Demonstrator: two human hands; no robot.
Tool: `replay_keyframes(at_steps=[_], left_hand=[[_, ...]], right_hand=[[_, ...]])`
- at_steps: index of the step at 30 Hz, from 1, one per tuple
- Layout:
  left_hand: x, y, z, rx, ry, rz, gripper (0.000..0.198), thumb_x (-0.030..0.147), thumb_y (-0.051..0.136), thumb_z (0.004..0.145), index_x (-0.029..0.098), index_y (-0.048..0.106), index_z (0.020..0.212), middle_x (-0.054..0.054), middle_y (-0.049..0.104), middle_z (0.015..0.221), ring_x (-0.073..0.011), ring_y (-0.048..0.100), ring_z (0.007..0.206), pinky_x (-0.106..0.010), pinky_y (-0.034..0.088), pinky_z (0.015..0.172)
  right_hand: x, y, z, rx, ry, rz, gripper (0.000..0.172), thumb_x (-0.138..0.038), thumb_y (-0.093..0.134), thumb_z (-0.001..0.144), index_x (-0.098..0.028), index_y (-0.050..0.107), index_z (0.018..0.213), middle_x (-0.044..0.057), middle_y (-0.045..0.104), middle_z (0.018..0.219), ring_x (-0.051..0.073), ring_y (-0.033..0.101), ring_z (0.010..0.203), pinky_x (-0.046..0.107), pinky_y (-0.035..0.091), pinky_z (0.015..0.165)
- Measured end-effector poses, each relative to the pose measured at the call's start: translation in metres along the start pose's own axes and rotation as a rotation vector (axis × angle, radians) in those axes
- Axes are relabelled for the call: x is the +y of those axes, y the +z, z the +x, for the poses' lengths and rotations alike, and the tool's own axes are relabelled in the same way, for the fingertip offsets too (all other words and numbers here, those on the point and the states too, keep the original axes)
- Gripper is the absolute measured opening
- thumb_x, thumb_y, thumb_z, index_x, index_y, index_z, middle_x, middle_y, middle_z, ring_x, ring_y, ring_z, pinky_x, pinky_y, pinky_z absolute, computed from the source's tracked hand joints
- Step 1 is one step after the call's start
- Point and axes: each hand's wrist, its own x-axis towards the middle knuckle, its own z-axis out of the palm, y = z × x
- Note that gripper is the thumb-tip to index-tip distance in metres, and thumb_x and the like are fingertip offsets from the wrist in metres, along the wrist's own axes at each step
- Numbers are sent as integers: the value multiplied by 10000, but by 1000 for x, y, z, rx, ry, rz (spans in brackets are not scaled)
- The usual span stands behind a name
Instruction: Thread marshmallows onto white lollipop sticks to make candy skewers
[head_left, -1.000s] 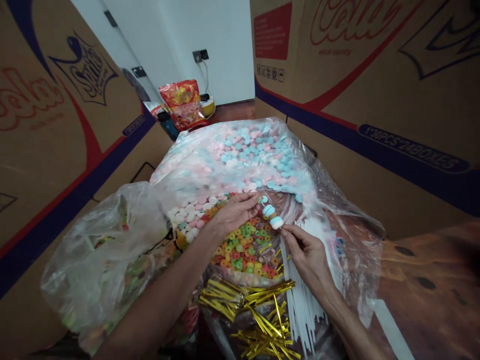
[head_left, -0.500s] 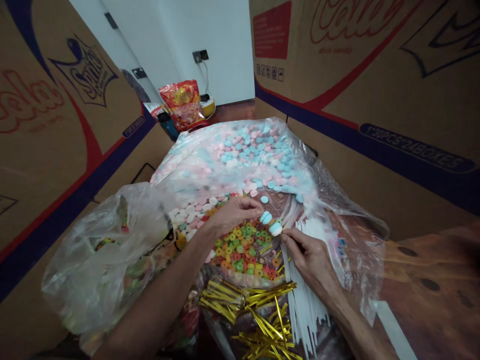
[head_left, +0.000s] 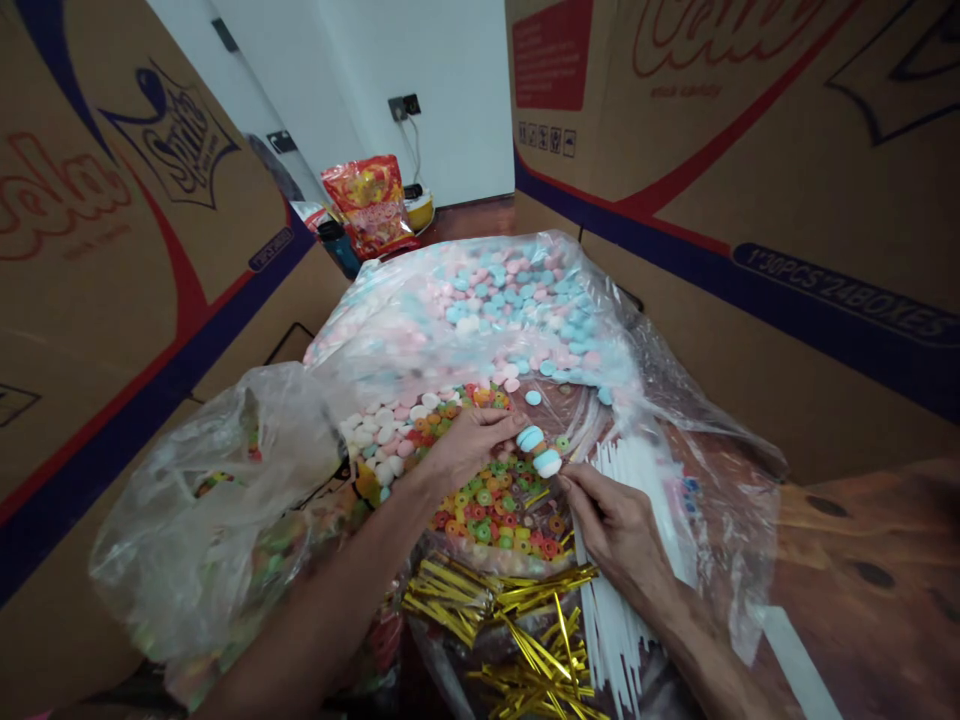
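Note:
A short candy skewer is stretched between my two hands. Its row has blue marshmallow-like pieces, an orange gummy ring and a white-and-blue piece. My left hand pinches at its upper end, fingertips against the blue candy. With thumb and forefinger, my right hand grips the lower end below the white piece; the stick itself is mostly hidden. Beneath my hands lies a heap of coloured gummy rings. White and pink candies lie left of my left hand, and a lone blue candy lies just beyond.
White sticks lie under my right forearm, gold twist ties nearest me. A plastic bag of pastel candies spreads behind; another clear bag stands left. Large cardboard boxes wall both sides. A red packet stands at the back.
The candy skewer has tilted slightly and shifted a little left and down between my hands. Both hands keep their pinch. The whole view has shifted slightly.

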Motion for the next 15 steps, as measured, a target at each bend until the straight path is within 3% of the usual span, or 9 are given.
replay_keyframes(at_steps=[3,6,12,15], left_hand=[[-2,17,-2,35,-53,-265,371,430,854,633,118,741,798,-35,646,721,-87,545,631,-211,436,589],[-8,34,-3,43,-62,-379,359,425,846,650,123,723,801,-38,658,779,-108,586,710,-249,481,687],[-23,57,-3,72,-24,-323,433,526,806,658,119,682,737,-16,607,702,-83,529,627,-208,415,584],[-19,57,6,74,36,-129,452,574,682,771,122,684,787,-30,606,700,-112,536,627,-239,420,596]], right_hand=[[-4,10,-2,41,90,44,237,-326,488,943,-187,645,832,-16,543,617,123,481,531,221,380,527],[-7,14,-3,92,166,95,255,-356,486,934,-189,619,794,-38,463,574,113,410,503,217,334,488],[0,10,1,164,232,69,270,-366,501,914,-186,577,727,-54,393,562,105,348,506,226,283,487],[3,7,5,164,262,119,287,-383,494,912,-189,565,715,-47,408,572,116,368,531,229,296,502]])
